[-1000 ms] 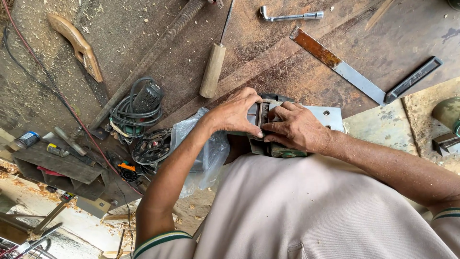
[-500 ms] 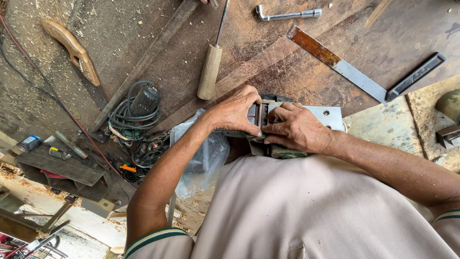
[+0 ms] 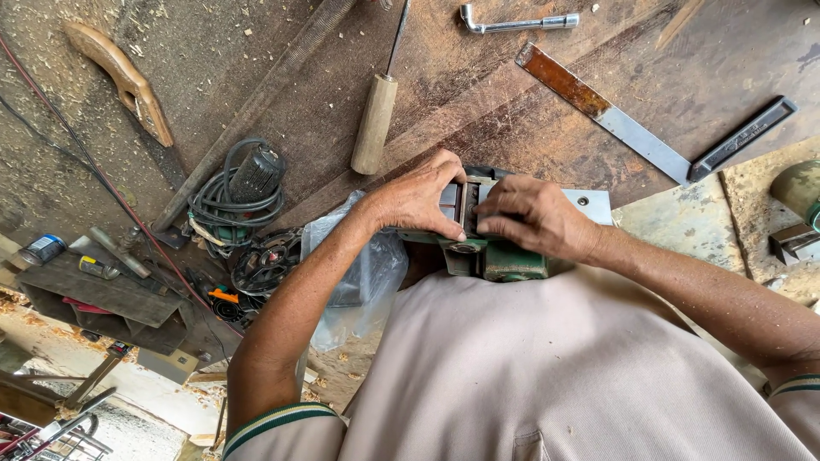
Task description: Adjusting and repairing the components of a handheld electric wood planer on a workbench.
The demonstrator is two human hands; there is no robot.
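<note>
A green and grey electric hand planer (image 3: 500, 256) lies upside down at the near edge of the worn wooden workbench (image 3: 512, 102), its flat metal sole facing up. My left hand (image 3: 418, 201) grips its left side, thumb and fingers pressed by the dark cutter drum slot. My right hand (image 3: 534, 218) rests on top of the sole just right of the slot, fingertips touching the drum area. What lies under the fingertips is hidden.
A wooden-handled file (image 3: 376, 119), an L-shaped socket wrench (image 3: 512, 21) and a metal try square (image 3: 649, 128) lie on the bench. At the left are a coiled cable with a power tool (image 3: 239, 192), a wooden saw handle (image 3: 124, 81) and a clear plastic bag (image 3: 363, 273).
Both hands stay on the planer; the fingers have shifted slightly over the drum slot. The view has moved a little.
</note>
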